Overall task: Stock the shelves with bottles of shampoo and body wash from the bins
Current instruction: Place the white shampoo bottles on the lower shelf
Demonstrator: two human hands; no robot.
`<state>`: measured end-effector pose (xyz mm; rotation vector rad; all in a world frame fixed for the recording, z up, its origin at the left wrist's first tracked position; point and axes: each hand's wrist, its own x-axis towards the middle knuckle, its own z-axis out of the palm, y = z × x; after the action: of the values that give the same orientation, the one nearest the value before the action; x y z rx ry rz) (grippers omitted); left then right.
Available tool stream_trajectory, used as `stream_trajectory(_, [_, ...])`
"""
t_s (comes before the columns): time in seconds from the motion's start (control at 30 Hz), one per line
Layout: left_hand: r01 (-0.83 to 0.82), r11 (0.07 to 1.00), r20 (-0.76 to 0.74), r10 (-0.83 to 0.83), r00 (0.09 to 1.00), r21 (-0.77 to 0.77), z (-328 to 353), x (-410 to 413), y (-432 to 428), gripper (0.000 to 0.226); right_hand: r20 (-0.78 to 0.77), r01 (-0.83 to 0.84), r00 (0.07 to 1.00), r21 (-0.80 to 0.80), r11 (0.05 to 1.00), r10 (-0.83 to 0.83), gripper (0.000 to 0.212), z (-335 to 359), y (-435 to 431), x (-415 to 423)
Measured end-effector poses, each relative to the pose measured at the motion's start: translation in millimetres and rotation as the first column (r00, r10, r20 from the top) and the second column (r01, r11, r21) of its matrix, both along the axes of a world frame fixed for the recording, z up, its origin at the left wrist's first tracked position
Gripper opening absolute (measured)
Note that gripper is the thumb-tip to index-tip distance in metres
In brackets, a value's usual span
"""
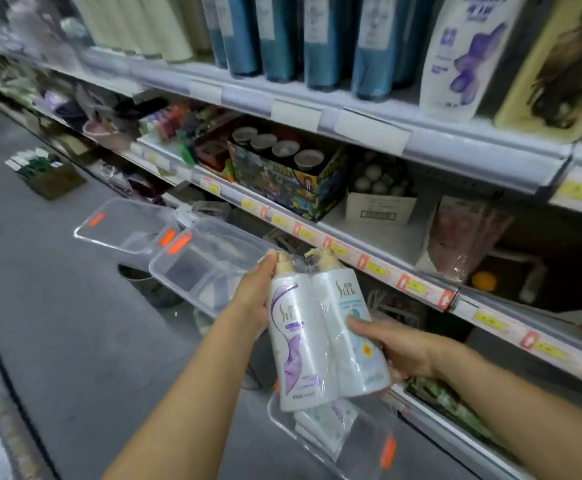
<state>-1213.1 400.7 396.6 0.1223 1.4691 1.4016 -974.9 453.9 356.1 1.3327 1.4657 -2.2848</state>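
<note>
A plastic-wrapped twin pack of white pump bottles (314, 327), one with a purple label and one with a pale blue label, is held in the air in front of the shelves. My left hand (251, 292) grips its upper left side near the pumps. My right hand (397, 344) wraps around the lower right bottle. Below the pack a clear plastic bin (282, 415) holds more white packs (327, 424). On the top shelf (421, 133) stand blue bottles (320, 39), cream bottles (151, 22) and a white bottle with a purple print (462, 53).
Two more clear bins with orange tags (192, 268) (116, 223) lie on the grey floor to the left. The middle shelf carries a colourful box of cans (282, 174) and a white carton (379, 202). A cardboard box (50, 178) sits on the floor farther off.
</note>
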Motion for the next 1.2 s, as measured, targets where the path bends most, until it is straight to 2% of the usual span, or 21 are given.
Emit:
stream_trajectory(0.07, [0.024, 0.999, -0.020, -0.023, 1.000, 0.036, 28, 6, 2, 0.041, -0.037, -0.045, 0.998, 0.078, 0.996, 0.048, 0.081, 24, -2, 5])
stream_trajectory(0.17, [0.052, 0.994, -0.056, -0.047, 0.997, 0.098, 64, 13, 7, 0.046, -0.072, -0.055, 0.995, 0.178, 0.982, 0.069, 0.073, 60, -6, 10])
stream_trajectory(0.37, [0.099, 0.972, -0.104, -0.079, 0.991, 0.212, 132, 30, 17, 0.040, -0.234, 0.146, 0.970, 0.329, 0.933, -0.070, 0.052, 120, -6, 18])
stream_trajectory(0.5, [0.133, 0.953, -0.152, -0.094, 0.984, 0.272, 165, 38, 24, 0.036, -0.254, 0.191, 0.963, 0.428, 0.883, -0.085, 0.074, 146, -5, 25])
stream_trajectory(0.67, [0.228, 0.915, -0.211, -0.164, 0.964, 0.333, 197, 46, 42, 0.023, -0.343, 0.346, 0.919, 0.463, 0.816, -0.195, 0.058, 165, -8, 30])
stream_trajectory(0.8, [0.341, 0.874, -0.275, -0.253, 0.927, 0.345, 220, 59, 58, 0.031, -0.399, 0.504, 0.856, 0.504, 0.701, -0.329, 0.082, 173, -6, 33])
stream_trajectory(0.9, [0.427, 0.831, -0.319, -0.321, 0.892, 0.356, 233, 73, 70, 0.028, -0.457, 0.618, 0.784, 0.501, 0.606, -0.421, 0.074, 178, -7, 39])
stream_trajectory(1.0, [0.506, 0.777, -0.338, -0.394, 0.855, 0.374, 246, 92, 81, 0.029, -0.526, 0.740, 0.672, 0.453, 0.497, -0.521, 0.067, 181, -9, 53])
stream_trajectory(1.13, [0.593, 0.699, -0.341, -0.487, 0.804, 0.399, 261, 130, 89, 0.033, -0.584, 0.832, 0.553, 0.428, 0.352, -0.595, 0.048, 188, -13, 85])
stream_trajectory(1.2, [0.634, 0.643, -0.345, -0.532, 0.773, 0.430, 263, 151, 90, 0.035, -0.607, 0.861, 0.500, 0.424, 0.281, -0.618, 0.050, 192, -16, 104])
